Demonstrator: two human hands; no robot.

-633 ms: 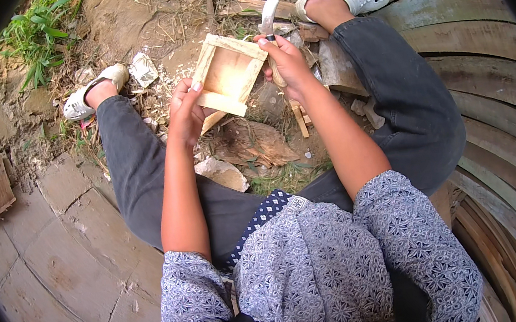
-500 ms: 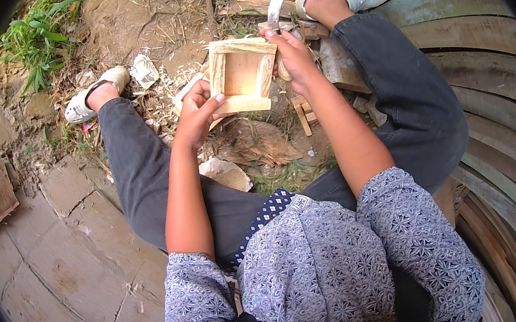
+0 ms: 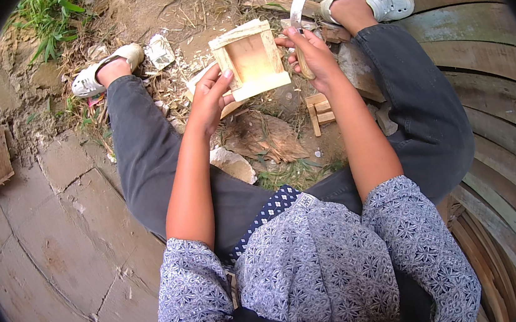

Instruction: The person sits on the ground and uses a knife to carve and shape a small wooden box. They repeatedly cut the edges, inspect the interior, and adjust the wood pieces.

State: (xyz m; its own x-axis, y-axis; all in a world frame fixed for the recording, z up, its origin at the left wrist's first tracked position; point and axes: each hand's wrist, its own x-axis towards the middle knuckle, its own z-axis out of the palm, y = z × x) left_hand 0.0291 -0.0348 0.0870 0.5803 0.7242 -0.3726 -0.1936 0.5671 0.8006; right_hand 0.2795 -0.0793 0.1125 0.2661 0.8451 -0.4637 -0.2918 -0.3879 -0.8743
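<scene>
My left hand (image 3: 211,100) grips the lower left corner of a small wooden frame (image 3: 261,85), thumb on its front face. The frame is pale, square and shallow, with a backing board inside four rough strips. To its right, my right hand (image 3: 313,58) is wrapped round the wooden handle of a knife (image 3: 299,9) with a curved blade. The blade points up and away from me, apart from the frame. The fingers of my right hand come close to the frame's right edge; whether they touch it I cannot tell.
Wood shavings (image 3: 183,74) litter the dirt between my feet. A small slatted wooden piece (image 3: 320,112) lies below my right hand, near a weathered wood slab (image 3: 262,136) and a pale stone (image 3: 233,165). Stacked planks (image 3: 480,62) line the right side; paving (image 3: 78,243) spreads at left.
The frame has tilted, its right side turning upward, and shifted slightly right. My right hand has moved right with the knife, away from the frame's upper right corner.
</scene>
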